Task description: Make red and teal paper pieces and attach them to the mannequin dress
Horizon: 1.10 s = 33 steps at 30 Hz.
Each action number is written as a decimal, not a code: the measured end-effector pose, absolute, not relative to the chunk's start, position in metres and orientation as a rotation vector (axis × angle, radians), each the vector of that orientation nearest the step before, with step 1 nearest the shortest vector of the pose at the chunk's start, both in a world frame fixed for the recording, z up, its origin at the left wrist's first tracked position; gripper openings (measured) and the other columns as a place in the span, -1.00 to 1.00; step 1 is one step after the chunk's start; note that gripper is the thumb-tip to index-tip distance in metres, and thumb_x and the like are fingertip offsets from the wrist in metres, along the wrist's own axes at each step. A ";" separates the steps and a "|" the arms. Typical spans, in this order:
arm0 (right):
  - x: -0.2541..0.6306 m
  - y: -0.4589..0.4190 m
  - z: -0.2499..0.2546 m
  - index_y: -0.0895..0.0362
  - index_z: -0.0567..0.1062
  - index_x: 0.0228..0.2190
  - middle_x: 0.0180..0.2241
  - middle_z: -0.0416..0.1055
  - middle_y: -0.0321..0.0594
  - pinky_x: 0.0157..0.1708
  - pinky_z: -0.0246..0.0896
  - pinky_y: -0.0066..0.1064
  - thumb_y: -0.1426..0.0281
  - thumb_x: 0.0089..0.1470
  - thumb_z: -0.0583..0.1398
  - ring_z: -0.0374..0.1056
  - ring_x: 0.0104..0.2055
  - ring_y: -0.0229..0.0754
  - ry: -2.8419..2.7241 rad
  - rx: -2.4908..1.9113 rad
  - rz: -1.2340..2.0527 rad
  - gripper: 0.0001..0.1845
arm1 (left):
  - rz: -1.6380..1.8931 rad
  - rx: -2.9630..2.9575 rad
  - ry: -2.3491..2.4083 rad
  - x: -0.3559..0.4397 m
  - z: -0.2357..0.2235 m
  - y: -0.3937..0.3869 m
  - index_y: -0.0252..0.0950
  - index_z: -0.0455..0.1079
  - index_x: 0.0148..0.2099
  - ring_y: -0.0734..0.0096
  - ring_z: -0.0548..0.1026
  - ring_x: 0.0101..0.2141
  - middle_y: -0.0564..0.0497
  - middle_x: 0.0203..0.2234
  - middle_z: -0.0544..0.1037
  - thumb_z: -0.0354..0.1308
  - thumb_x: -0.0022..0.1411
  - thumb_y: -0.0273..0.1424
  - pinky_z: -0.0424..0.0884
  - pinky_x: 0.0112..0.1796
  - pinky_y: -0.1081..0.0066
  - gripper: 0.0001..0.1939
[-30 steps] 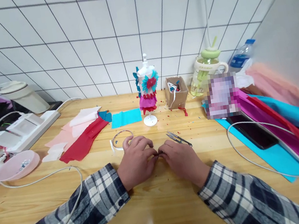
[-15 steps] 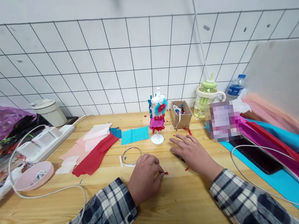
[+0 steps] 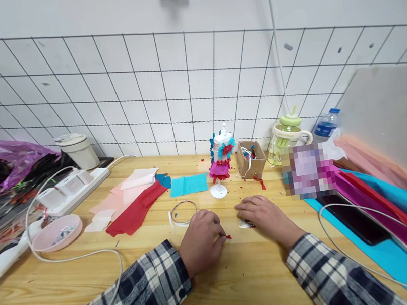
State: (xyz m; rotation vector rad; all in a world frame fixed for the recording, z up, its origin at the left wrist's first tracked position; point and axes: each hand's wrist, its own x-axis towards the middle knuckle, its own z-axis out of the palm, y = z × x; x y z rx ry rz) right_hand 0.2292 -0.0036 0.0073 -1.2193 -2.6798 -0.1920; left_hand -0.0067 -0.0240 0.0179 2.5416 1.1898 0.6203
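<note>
My left hand [image 3: 204, 242] is closed in a pinch low over the table, with a small strip of red crepe paper [image 3: 229, 237] sticking out at its fingertips. To its right, my right hand [image 3: 264, 216] lies low with fingers together over a small shiny metal tool [image 3: 244, 224]; mostly covered, its exact kind is hidden. Beyond both hands stands a small doll-like figure [image 3: 222, 150] on a white round base [image 3: 218, 191], dressed in white, magenta, red and blue crepe paper with a flower. A thin ring [image 3: 181, 204] with white ribbon lies behind my left hand.
Crepe paper pieces in red [image 3: 136, 211], turquoise [image 3: 188, 185] and pink lie behind. A cardboard box [image 3: 250, 165] holds scraps. Left are a pink dish [image 3: 56, 241], a power strip [image 3: 79, 191] and cable. Right are a green-lidded bottle [image 3: 284, 140], a phone [image 3: 354, 219] and paper sheets.
The camera view has shifted slightly. My right hand's fingers have come closer together, and a shiny part of the tool now shows by them. My left hand keeps its pinch on the red strip.
</note>
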 end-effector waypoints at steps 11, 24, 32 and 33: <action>0.241 -0.003 -0.007 0.10 0.48 -0.08 -0.12 0.50 -0.17 -0.02 0.23 -0.32 0.62 0.04 0.00 0.38 -0.06 -0.19 -2.269 -1.386 0.220 -0.54 | 0.631 2.520 1.180 -0.006 0.014 -0.021 -0.24 0.52 -0.39 0.27 0.33 -0.23 -0.03 -0.34 0.44 0.17 0.08 -0.45 0.25 -0.17 0.24 -0.91; 0.223 -0.019 0.013 -0.03 0.53 -0.17 -0.01 0.44 -0.28 0.07 0.06 -0.19 0.54 0.11 0.11 0.17 0.10 -0.11 -2.636 -1.114 0.070 -0.68 | 0.601 2.520 1.185 -0.006 0.013 -0.017 -0.22 0.52 -0.38 0.28 0.34 -0.24 -0.02 -0.35 0.44 0.16 0.10 -0.45 0.25 -0.17 0.25 -0.90; 0.219 -0.010 0.001 0.13 0.49 -0.32 -0.33 0.47 -0.22 -0.20 0.18 -0.40 0.45 0.19 0.09 0.34 -0.22 -0.21 -2.540 -1.411 0.144 -0.84 | 0.633 2.513 1.170 -0.006 0.013 -0.019 -0.23 0.51 -0.39 0.28 0.35 -0.26 -0.03 -0.36 0.45 0.17 0.08 -0.45 0.27 -0.17 0.25 -0.91; 0.219 -0.009 0.000 0.13 0.49 -0.33 -0.34 0.47 -0.22 -0.21 0.18 -0.40 0.44 0.20 0.09 0.34 -0.25 -0.21 -2.494 -1.449 0.169 -0.83 | 0.646 2.502 1.170 -0.006 0.012 -0.019 -0.23 0.51 -0.40 0.28 0.36 -0.26 -0.03 -0.37 0.45 0.17 0.08 -0.45 0.27 -0.17 0.25 -0.91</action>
